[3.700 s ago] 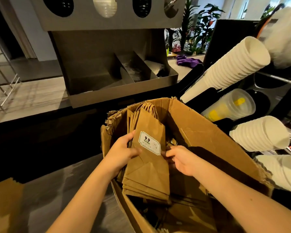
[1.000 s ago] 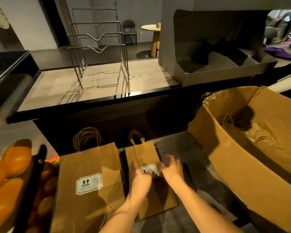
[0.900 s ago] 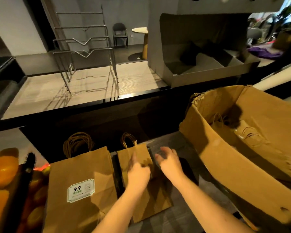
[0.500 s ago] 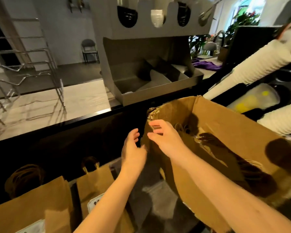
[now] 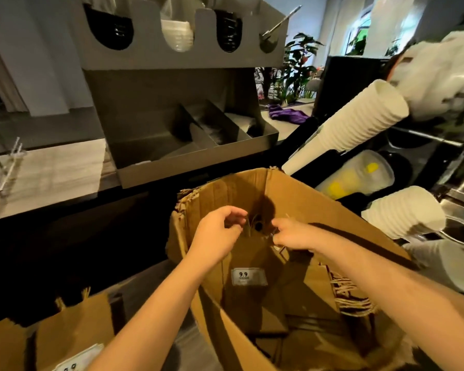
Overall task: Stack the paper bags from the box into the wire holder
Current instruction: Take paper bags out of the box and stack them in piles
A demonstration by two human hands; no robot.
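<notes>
Counter (image 5: pixel 51 167) up top carries a grey organizer (image 5: pixel 188 135), with only a sliver of the wire holder (image 5: pixel 8 167) showing at the far left edge now; a second ago it stood nearly centre, so the view has swung right. Below sits the box (image 5: pixel 306 199), open and taking up most of the middle, with white cup stacks (image 5: pixel 354 124) leaning in from the right. Two bags (image 5: pixel 73 330) that were being laid flat on the lower shelf a second ago are down in the bottom left corner, well away from both hands. Inside the box a bag (image 5: pixel 248 290) with a 9.9 sticker stands upright against more bags. Left hand (image 5: pixel 217 234) and right hand (image 5: pixel 292 234) have moved from the shelf into the box, each pinched narrow at that bag's top edge by the handles, though blur hides exactly what they've got.
</notes>
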